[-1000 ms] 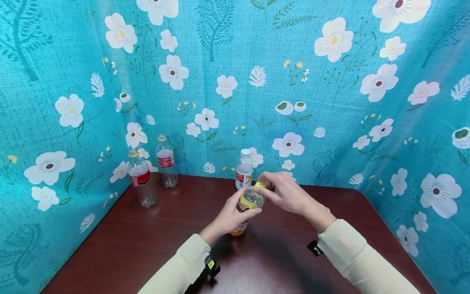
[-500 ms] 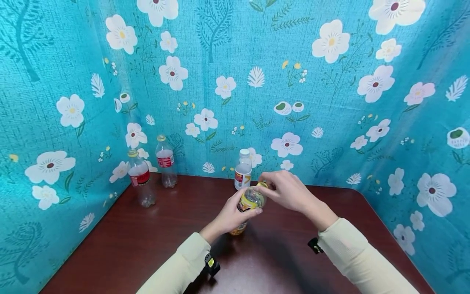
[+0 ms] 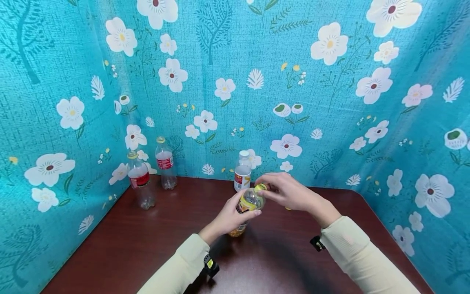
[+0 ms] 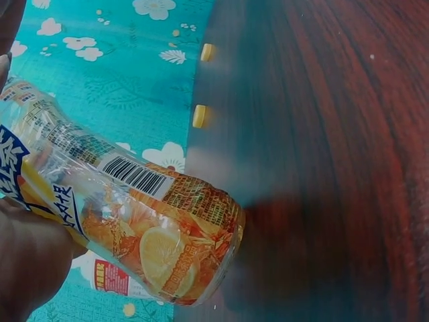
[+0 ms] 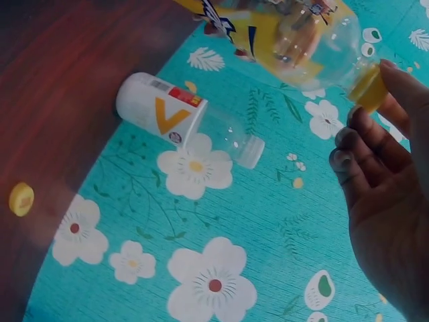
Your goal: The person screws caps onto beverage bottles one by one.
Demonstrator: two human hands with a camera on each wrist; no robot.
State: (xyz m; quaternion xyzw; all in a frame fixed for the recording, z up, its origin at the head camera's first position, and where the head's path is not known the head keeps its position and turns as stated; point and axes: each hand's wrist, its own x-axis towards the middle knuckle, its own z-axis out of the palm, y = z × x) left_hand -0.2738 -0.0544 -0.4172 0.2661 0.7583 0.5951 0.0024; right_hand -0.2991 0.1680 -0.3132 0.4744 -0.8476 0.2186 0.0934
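My left hand (image 3: 229, 213) grips a clear plastic drink bottle (image 3: 245, 204) round its body. The bottle has a yellow label, with a barcode and lemon slices showing in the left wrist view. It stands upright with a slight lean, its base close over the table. At its top, my right hand (image 3: 288, 192) pinches the yellow cap (image 5: 369, 87) between thumb and forefinger, with the cap at the bottle's mouth. The other right fingers curl below the cap in the right wrist view. Most of the label's front is hidden by the left hand in the head view.
A white-capped bottle (image 3: 242, 175) stands behind the hands. Two clear bottles with red labels, one nearer (image 3: 139, 179) and one farther (image 3: 165, 163), stand at the back left. Yellow caps (image 4: 200, 116) lie on the dark table (image 3: 176, 241). Flowered blue cloth (image 3: 205, 81) surrounds the table.
My right fingers have shifted round the cap, and more of its yellow top shows. A loose yellow cap now peeks out below the right wrist. The left hand keeps its hold.
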